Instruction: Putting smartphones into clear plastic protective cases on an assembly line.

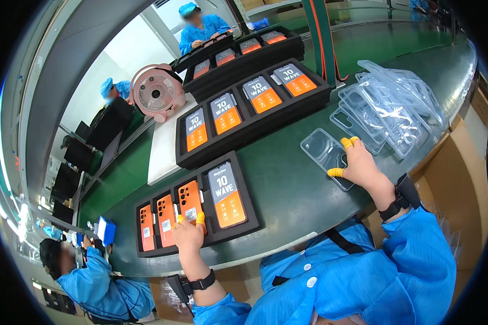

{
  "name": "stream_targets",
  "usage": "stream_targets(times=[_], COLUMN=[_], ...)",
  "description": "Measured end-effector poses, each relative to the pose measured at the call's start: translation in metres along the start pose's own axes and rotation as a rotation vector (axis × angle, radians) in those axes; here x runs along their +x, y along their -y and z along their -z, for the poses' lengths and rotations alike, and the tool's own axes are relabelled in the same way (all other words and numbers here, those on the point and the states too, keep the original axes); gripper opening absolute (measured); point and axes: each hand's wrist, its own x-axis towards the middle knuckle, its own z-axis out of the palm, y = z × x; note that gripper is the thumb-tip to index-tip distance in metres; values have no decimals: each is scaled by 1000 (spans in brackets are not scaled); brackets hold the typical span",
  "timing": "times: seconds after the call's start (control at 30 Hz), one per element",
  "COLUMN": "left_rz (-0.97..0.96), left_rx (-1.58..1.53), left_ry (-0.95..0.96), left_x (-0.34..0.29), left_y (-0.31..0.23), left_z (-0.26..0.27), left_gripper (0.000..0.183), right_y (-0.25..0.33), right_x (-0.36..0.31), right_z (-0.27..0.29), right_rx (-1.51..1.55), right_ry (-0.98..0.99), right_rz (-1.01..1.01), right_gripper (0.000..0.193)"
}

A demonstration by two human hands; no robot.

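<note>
My left hand point(188, 234), with yellow finger cots on its fingertips, grips the lower end of an orange phone point(188, 196), back side up in a black foam tray point(236, 221). Two more orange phones point(166, 212) lie face down to its left. To its right in the same tray is a phone point(226, 196) with a grey-and-orange front. My right hand point(360, 165), also in yellow finger cots, holds a clear phone case point(324, 150) by its right side, low over the green table. A loose pile of clear cases point(398, 116) lies just beyond.
Another black tray point(255, 127) of front-up phones stands further back, with more trays point(241, 60) behind it. A pink fan point(156, 93) and a green post point(321, 43) rise near them. Cardboard boxes point(455, 187) stand at right. Co-workers point(100, 281) sit at left and behind.
</note>
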Motion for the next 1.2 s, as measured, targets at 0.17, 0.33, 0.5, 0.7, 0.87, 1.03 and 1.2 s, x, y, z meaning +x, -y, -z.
stream_targets(times=[0.17,0.33,0.5,0.7,0.87,1.03,1.2], left_rz=[81,255,360,174,34,-64,-210], left_rx=[-77,-569,-1216,-1464,-2002,-2109,-2069], left_ry=[10,14,49,-114,-81,39,143], left_x=[9,38,38,23,4,-23,-42], left_y=[-14,31,22,24,-6,-49,-75], left_z=[7,-28,-3,-5,16,33,27], left_gripper=[47,46,34,29,30,28,24], right_y=[-3,0,16,12,-4,-12,1], right_x=[0,-2,4,21,31,56,-6], right_z=[12,13,42,66,43,16,-7], right_rx=[-128,49,365,166,38,-36,108], right_ry=[175,228,48,-240,-58,-175,27], right_rz=[-212,-204,-17,700,1365,1220,231], right_gripper=[71,64,38,14,13,22,30])
